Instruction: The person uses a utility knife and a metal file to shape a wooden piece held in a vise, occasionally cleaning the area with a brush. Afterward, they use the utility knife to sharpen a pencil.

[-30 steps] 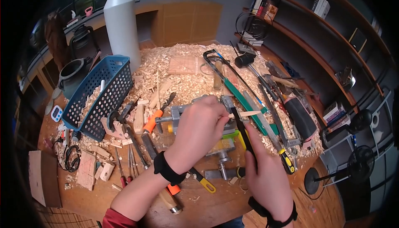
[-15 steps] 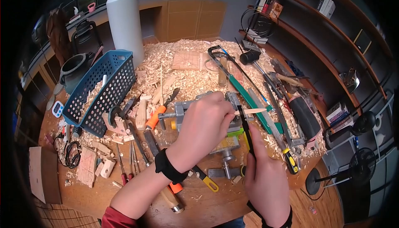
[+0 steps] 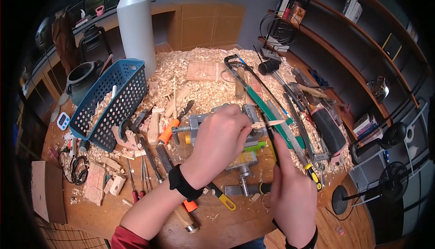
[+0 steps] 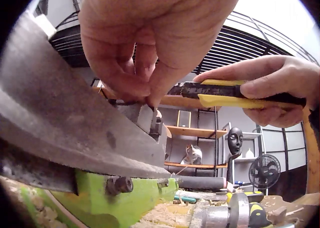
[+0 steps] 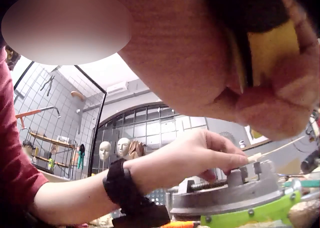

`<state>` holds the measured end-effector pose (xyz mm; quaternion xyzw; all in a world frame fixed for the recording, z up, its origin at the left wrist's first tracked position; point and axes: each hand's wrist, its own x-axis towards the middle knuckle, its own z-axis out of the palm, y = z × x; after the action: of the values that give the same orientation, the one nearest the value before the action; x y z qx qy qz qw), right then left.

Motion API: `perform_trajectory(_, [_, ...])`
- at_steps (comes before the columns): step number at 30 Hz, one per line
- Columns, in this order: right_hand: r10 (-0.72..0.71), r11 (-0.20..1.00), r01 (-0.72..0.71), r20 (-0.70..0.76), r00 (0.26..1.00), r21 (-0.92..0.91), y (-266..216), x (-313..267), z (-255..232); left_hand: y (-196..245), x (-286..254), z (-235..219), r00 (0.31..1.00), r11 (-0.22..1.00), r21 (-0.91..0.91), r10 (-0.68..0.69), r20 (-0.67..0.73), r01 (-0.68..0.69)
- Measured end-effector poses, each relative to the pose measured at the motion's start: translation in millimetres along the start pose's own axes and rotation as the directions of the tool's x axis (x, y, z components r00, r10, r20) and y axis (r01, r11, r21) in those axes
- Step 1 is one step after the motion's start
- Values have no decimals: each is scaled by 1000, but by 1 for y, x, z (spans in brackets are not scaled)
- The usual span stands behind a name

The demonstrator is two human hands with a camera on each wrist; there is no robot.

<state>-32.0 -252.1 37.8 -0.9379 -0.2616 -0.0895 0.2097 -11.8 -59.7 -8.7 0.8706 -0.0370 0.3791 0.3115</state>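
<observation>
My left hand (image 3: 222, 133) is over a grey bench vise (image 5: 230, 200) with a lime-green base. Between its thumb and fingers it pinches a thin wooden stick (image 3: 277, 123), whose tapered point faces right. My right hand (image 3: 294, 194) grips a yellow and black utility knife (image 4: 215, 101), its thumb laid along the handle. In the head view the knife's front end crosses the stick just right of my left fingertips; the blade edge itself is hard to make out.
Wood shavings (image 3: 206, 97) cover the back of the table. A blue basket (image 3: 118, 106) stands left. A green-handled hacksaw (image 3: 260, 99), a black mallet (image 3: 269, 66) and other tools lie right. Nearer are an orange-handled tool (image 3: 167, 132), wood offcuts (image 3: 94, 182) and a yellow-handled tool (image 3: 225, 200).
The utility knife has shifted along the stick, away from my left fingers and toward the point. My left hand keeps its pinch on the stick. The head view has shifted a little.
</observation>
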Motion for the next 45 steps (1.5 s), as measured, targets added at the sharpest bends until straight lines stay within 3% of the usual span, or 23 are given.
perform_trajectory(2, [-87,991,88,8,996,-103,2,0,8,-1,1,1,1000,1000,-2,-6,3,6])
perform_trajectory(17, [-150,884,113,-45,988,-453,-8,-5,18,2,2,-3,999,1000,17,-21,32,20])
perform_trajectory(23, [-130,932,111,-32,991,-344,-12,2,14,2,2,-3,999,1000,4,-19,31,19])
perform_trajectory(27, [-144,924,122,-34,989,-362,-14,2,10,3,2,-4,999,1000,3,-29,41,29])
perform_trajectory(29, [-118,908,122,36,992,-400,-16,-1,6,5,3,-5,998,999,7,-53,46,53])
perform_trajectory(45, [-108,906,108,25,994,-409,-19,9,17,6,2,-3,997,997,-2,-72,30,72])
